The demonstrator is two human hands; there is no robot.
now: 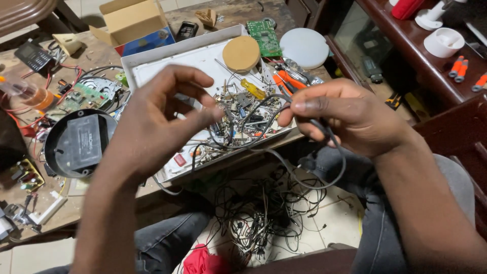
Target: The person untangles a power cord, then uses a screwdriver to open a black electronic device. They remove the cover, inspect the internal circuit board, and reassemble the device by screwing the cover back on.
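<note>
— What do the hands hold?
— A thin grey wire (284, 104); right hand (350, 119) fingers clamped on it, left hand (152, 124) fingertips pinching its end, above the white tray (152, 63).
— Inside the tray?
— Small metal parts; a round cork disc (241, 53).

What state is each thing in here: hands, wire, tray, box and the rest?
Left hand: fingers curled, pinching the wire.
Right hand: closed around the wire.
Thin grey wire: held, looping down.
White shallow tray: full of small parts.
Brown cardboard box: open.
Round black lamp base: opened, lying flat.
</note>
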